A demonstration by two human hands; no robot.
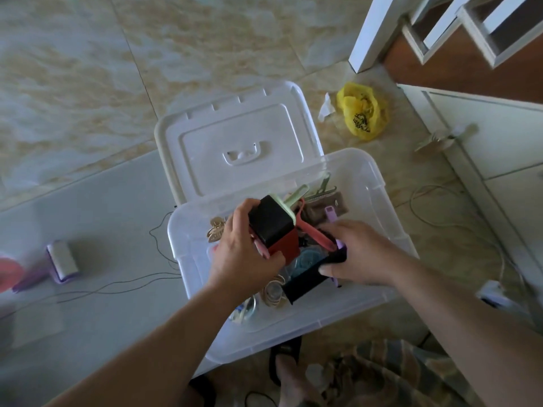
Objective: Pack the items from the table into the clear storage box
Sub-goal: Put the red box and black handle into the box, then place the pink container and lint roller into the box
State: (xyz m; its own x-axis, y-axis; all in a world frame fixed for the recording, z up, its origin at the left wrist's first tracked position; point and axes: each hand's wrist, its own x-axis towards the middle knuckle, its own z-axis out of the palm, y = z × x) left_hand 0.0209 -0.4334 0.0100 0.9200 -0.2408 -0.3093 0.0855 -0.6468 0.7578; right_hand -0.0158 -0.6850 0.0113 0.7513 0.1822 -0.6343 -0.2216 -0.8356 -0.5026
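Observation:
The clear storage box point(379, 183) stands open on the floor, its lid point(235, 133) lying flat behind it. My left hand point(241, 254) grips a black and red block-shaped item point(271, 227) with a pale green edge, held over the box. My right hand point(358, 254) holds a black cloth item point(305, 282) inside the box. Below them lie a pink comb point(316, 235), green combs point(296, 193), a beige hair claw point(216, 229), a teal item point(308, 258) and hair ties point(274, 290).
A purple lint roller point(60, 261) and a red object point(8, 273) lie on the pale table point(88, 215) at left, with a thin black wire point(158, 239). A yellow plastic bag point(363, 111), white cupboard point(499, 142), and cables point(435, 207) are on the right. My sandalled foot point(286, 368) is below the box.

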